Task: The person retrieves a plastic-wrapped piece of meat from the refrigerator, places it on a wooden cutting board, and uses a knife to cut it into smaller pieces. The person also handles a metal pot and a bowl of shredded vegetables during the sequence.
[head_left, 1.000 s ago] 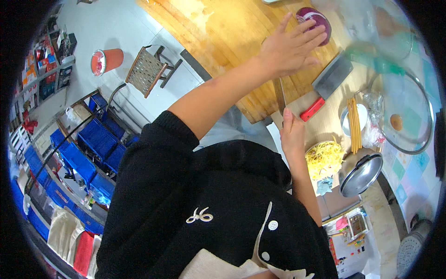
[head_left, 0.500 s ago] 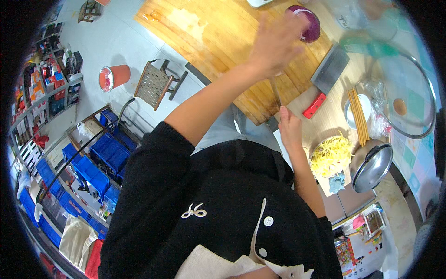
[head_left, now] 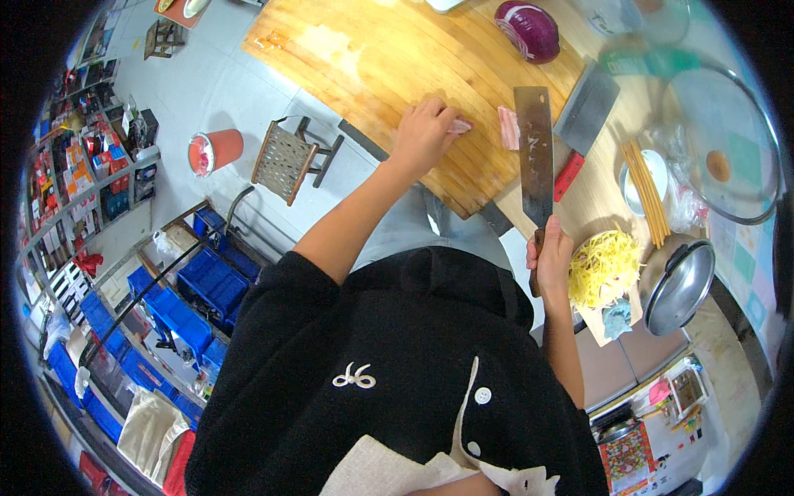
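Observation:
My right hand (head_left: 550, 252) grips a cleaver (head_left: 534, 157) by its dark handle. The blade shows its broad side and points away from me, over the right part of the wooden cutting board (head_left: 372, 91). On the board, the curled fingers of my left hand (head_left: 423, 132) close on a small pale-pink piece of meat (head_left: 460, 126), whose end sticks out past the fingertips. Another strip of meat (head_left: 508, 128) lies just left of the blade. Toward the far right of the board rests a purple onion (head_left: 527, 33).
A second cleaver with a red handle (head_left: 568, 175) lies right of the board. Beyond it are chopsticks (head_left: 645, 190) across a white bowl, a glass lid (head_left: 719, 149), shredded yellow food (head_left: 606, 269) and a metal lid (head_left: 680, 285). A woven stool (head_left: 283, 161) stands left.
My left hand has come back from near the onion, leftward and closer, onto a piece of meat. The cleaver has turned from edge-on to broadside and moved right, uncovering a meat strip.

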### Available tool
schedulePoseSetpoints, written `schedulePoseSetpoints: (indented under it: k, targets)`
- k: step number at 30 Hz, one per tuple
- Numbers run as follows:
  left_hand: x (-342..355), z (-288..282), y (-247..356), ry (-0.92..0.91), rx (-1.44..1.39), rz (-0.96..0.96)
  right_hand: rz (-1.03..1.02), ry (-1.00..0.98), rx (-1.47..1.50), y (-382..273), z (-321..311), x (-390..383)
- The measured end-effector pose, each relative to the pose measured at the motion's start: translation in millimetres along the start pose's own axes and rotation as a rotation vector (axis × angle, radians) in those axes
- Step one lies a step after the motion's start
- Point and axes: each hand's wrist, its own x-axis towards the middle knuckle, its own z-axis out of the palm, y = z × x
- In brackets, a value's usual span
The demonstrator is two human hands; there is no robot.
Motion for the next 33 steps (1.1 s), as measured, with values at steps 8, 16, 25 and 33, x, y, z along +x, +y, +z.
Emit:
schedulePoseSetpoints:
  k: [8, 16, 25, 33]
  targets:
    - [25.6, 6.5, 30.0, 0.287, 0.016, 0.077, 0.021, 0.013, 0.09, 1.7, 0.7, 17.9]
    - [75.0, 20.1, 34.5, -0.116, -0.121, -0.113, 0.002, 0.047, 0.095, -1.8, -1.4, 22.1]
    - [46.1, -9.8, 9.7, 0.032, -0.092, -0.332, -0.036, 0.088, 0.129, -8.9, -12.4, 13.4]
    - [-7.8, -0.9, 0.0, 0.291, 0.052, 0.006, 0.038, 0.006, 0.035, 19.8, 3.9, -3.5]
